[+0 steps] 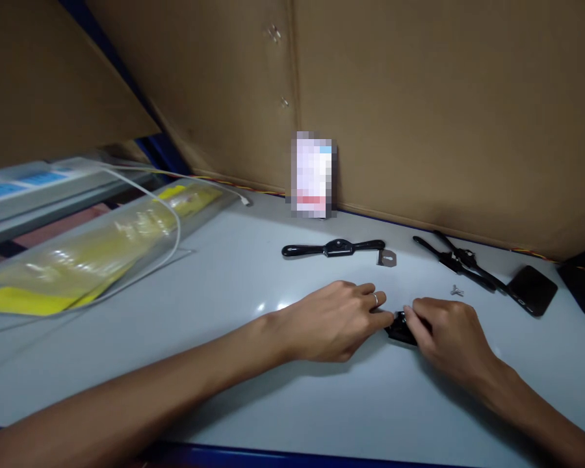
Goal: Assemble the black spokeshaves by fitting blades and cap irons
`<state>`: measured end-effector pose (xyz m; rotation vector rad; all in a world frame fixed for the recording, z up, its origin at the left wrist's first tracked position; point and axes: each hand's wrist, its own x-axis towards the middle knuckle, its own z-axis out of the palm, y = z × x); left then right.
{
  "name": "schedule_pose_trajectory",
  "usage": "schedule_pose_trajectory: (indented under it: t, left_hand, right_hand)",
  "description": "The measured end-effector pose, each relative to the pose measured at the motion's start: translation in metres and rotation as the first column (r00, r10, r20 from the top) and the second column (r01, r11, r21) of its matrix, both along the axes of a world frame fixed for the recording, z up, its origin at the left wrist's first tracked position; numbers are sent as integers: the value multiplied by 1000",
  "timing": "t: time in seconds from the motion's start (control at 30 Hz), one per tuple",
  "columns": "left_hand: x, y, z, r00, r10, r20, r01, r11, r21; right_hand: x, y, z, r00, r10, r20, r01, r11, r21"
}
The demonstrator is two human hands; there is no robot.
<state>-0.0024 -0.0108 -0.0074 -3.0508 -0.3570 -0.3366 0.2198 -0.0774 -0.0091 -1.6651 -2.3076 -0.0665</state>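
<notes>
I'm seeing left hand (338, 320) and right hand (446, 331) both pinching small black part (400, 330) on white table (224, 273), at 5 o'clock from black spokeshave (334, 248); fingers narrow, gripping it; judging: keeping part flat, pressing evenly; loose blade (387, 259) lying at 12.

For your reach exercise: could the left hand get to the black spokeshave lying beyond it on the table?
Probably yes: the left hand lies just short of the black spokeshave, with only bare table between them.
</notes>
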Motion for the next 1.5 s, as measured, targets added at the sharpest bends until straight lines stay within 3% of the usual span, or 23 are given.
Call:
schedule_pose_trajectory:
  t: [0.13,0.4,0.5,0.8,1.1,1.27,1.4,1.5]
  left_hand:
    - [0,0,-1,1000,0,5,0,1000,3]
    - [0,0,-1,1000,9,-30,-8,1000,13]
    - [0,0,-1,999,9,-33,-9,1000,1]
    - [1,1,-2,999,2,-35,-2,1000,-5]
    - [1,0,-1,1000,6,-26,-6,1000,7]
    - [0,0,-2,999,13,-38,-13,1000,12]
    - [0,0,-2,999,10,-48,-10,1000,2]
    - [0,0,-2,999,5,-33,-5,1000,-2]
  right_hand:
    - [7,6,7,987,13,-157,-16,1000,-21]
    - [2,2,12,933,189,-306,-230,968,-103]
    - [1,0,14,913,207,-351,-257,961,-103]
    - [7,4,13,921,274,-277,-290,957,-19]
    - [13,11,20,911,165,-378,-195,980,-43]
    - [18,10,20,945,201,-256,-232,968,-94]
    - [13,9,17,908,284,-307,-339,929,-145]
    - [11,9,15,918,276,-285,-309,948,-74]
